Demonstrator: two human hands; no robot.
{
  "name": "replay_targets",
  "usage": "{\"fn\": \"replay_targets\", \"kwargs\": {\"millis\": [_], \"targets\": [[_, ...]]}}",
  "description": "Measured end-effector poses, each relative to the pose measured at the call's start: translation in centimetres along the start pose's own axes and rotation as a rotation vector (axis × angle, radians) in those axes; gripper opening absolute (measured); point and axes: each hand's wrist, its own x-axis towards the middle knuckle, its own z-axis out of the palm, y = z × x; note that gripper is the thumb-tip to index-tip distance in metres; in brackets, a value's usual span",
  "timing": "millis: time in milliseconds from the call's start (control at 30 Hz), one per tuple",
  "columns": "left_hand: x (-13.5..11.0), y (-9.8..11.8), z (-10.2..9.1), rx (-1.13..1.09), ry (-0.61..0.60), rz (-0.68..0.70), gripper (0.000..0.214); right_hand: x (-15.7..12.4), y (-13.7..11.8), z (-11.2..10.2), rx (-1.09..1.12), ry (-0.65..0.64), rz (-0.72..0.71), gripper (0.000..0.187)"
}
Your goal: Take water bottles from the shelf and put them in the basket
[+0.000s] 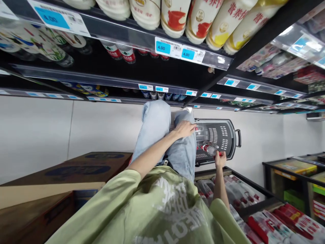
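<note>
My right hand (220,160) is closed at the red-capped end of a clear water bottle (209,149) with a red label. The bottle lies tilted inside a dark grey shopping basket (230,135), among other clear bottles that are hard to separate. Over the basket's near left side, my left hand (186,129) has its fingers closed at a small red cap (196,128). What looks like a clear bottle runs from that cap into the basket, partly hidden. The basket stands on the floor beside my knees.
Shelves with price tags (162,47) and bottled drinks (175,17) rise in front of me. Red-labelled bottles (127,54) stand on a lower shelf. Cardboard boxes (76,169) are at my left. Behind the basket, a low rack (259,203) holds several packs of bottles.
</note>
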Motion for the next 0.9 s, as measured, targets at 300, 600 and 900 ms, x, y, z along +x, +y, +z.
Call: {"fn": "replay_targets", "kwargs": {"millis": [300, 600, 900], "targets": [[-0.1, -0.1, 2.2, 0.089, 0.079, 0.266, 0.015, 4.1, -1.1, 6.3, -0.063, -0.195, 0.029, 0.020], [0.7, -0.5, 1.6, 0.025, 0.063, 0.162, 0.014, 5.6, -1.2, 14.1, -0.206, -0.372, 0.183, 0.029], [0.8, -0.8, 1.1, 0.005, 0.052, 0.146, 0.018, 4.2, 0.4, 18.6, -0.258, -0.479, 0.265, 0.048]]}}
